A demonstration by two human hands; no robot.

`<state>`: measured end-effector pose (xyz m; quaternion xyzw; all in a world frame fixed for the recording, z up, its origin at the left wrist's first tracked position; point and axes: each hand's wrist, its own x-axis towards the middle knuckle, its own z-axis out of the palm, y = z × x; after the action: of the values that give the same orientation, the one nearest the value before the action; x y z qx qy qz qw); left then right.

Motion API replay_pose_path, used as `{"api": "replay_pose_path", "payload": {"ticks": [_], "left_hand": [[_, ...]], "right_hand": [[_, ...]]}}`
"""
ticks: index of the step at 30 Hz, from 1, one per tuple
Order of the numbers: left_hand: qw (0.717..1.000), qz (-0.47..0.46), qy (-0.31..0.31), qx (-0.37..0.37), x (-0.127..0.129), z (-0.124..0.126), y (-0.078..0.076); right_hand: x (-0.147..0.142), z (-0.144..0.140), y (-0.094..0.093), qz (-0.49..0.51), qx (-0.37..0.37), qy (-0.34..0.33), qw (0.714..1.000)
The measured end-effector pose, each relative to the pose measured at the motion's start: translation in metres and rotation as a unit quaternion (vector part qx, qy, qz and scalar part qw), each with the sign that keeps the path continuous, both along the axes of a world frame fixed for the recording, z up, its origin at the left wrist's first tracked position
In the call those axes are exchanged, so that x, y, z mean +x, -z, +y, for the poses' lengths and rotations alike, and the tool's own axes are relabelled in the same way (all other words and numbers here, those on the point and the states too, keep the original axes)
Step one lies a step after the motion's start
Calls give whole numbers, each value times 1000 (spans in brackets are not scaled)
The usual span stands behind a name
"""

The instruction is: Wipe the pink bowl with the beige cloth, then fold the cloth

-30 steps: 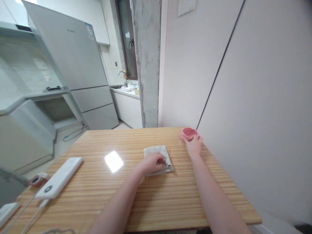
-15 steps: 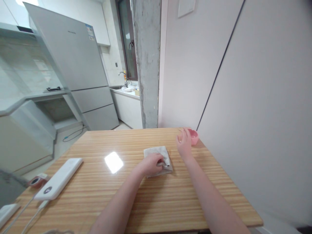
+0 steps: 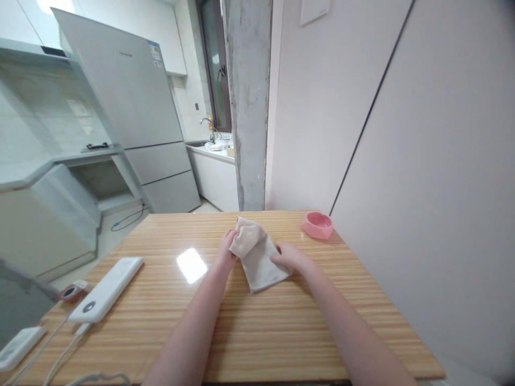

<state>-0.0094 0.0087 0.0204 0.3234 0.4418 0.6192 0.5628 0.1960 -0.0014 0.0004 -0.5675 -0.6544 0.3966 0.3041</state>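
A beige folded cloth [image 3: 258, 257] lies on the wooden table [image 3: 257, 332]. Its far end is lifted by my left hand [image 3: 226, 251], which grips the cloth's upper left corner. My right hand [image 3: 290, 257] rests on the cloth's right edge with the fingers touching the fabric. A pink dish [image 3: 317, 224] stands at the table's far right corner, apart from both hands.
A white power bank [image 3: 105, 289] with a cable lies at the table's left, next to a small round device [image 3: 69, 292] and another white device [image 3: 18, 347] at the left edge. A wall runs along the table's right side. A fridge and kitchen counter stand beyond.
My right hand let go of the pink dish and came back to the cloth. My left hand slid to the cloth's far corner and lifted it.
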Motion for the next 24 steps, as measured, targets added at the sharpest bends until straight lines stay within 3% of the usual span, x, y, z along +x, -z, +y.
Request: {"api": "replay_pose_path", "payload": {"ticks": [3,7,13,16,21,24], "left_hand": [[1000,23,3,17,1,-3,-5],[983,125,125,58,11,-13,-11],[900,327,247,147,31,-24,4],[874,363,283,158,35,-25,11],[877,376,258,151,32,-22,12],[837,480,191,181,27,-19,12]], "right_hand": [[2,7,-4,-47,-20,33,998],[6,16,-4,1,-68,97,993],[4,16,-4,174,-104,76,976],[6,15,-5,213,-155,65,963],[10,14,-6,45,-74,26,996],[12,10,-11,-59,-76,20,995]]}}
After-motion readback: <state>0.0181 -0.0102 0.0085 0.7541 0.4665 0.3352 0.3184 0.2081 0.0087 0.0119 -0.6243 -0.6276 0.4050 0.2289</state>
